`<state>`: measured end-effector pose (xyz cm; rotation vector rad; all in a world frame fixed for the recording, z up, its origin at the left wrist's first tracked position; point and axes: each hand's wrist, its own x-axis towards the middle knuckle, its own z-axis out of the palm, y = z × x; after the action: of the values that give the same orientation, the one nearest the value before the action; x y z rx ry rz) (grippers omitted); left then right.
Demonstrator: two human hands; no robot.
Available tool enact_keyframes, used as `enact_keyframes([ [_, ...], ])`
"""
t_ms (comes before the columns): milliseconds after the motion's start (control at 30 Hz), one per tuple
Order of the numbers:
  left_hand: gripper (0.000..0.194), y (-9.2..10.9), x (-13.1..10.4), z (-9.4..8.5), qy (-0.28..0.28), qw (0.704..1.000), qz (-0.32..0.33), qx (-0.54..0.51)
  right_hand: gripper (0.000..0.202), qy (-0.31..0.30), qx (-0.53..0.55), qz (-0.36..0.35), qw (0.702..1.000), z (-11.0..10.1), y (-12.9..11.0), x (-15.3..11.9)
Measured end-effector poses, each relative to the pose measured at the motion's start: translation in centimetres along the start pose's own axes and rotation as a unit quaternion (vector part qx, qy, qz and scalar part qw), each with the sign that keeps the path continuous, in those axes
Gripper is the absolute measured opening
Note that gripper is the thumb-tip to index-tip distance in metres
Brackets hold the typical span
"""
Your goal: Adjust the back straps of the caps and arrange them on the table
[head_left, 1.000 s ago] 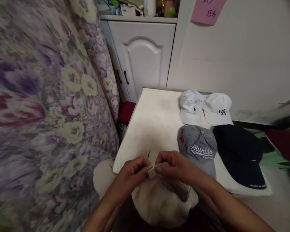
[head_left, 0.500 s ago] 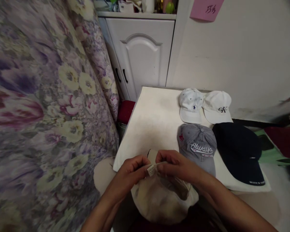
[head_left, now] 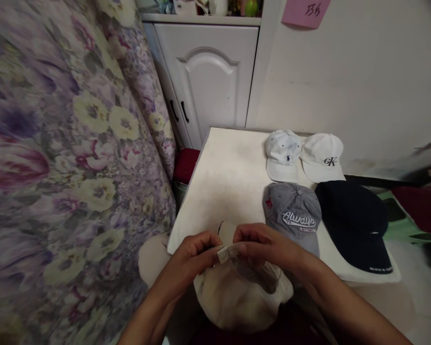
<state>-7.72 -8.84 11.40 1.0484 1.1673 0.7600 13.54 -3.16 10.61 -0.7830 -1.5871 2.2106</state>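
Note:
A cream cap hangs between my hands at the table's near edge, its back strap upward and its opening partly showing. My left hand pinches the left end of the strap, by a small pale tag. On the strap's right part, my right hand is closed with thumb and fingers. Just beyond my right hand lies a grey cap with white lettering. Part of the cream cap's far side shows between my hands.
On the white table are a pale blue-white cap, a white cap and a dark navy cap, all to the right. A floral curtain hangs at the left. Behind stands a white cabinet.
The view has shifted slightly. My right hand has moved a little along the strap, and more of the strap shows between my hands.

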Motion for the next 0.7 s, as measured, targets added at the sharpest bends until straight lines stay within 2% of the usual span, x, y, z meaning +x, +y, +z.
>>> enact_keyframes([
  [300,0.025,0.3,0.6,1.9,-0.029,0.999,0.000,0.024,0.015,-0.006,-0.011,-0.027,1.000,-1.0,0.3,-1.3],
  [500,0.023,0.4,0.8,2.8,-0.026,0.999,-0.010,0.025,0.020,-0.005,-0.027,-0.008,1.000,-1.9,0.5,-2.5],
  [700,0.022,0.5,1.0,3.5,-0.028,0.999,-0.024,0.039,0.028,-0.012,-0.024,-0.010,1.000,-1.9,0.7,-2.8],
])
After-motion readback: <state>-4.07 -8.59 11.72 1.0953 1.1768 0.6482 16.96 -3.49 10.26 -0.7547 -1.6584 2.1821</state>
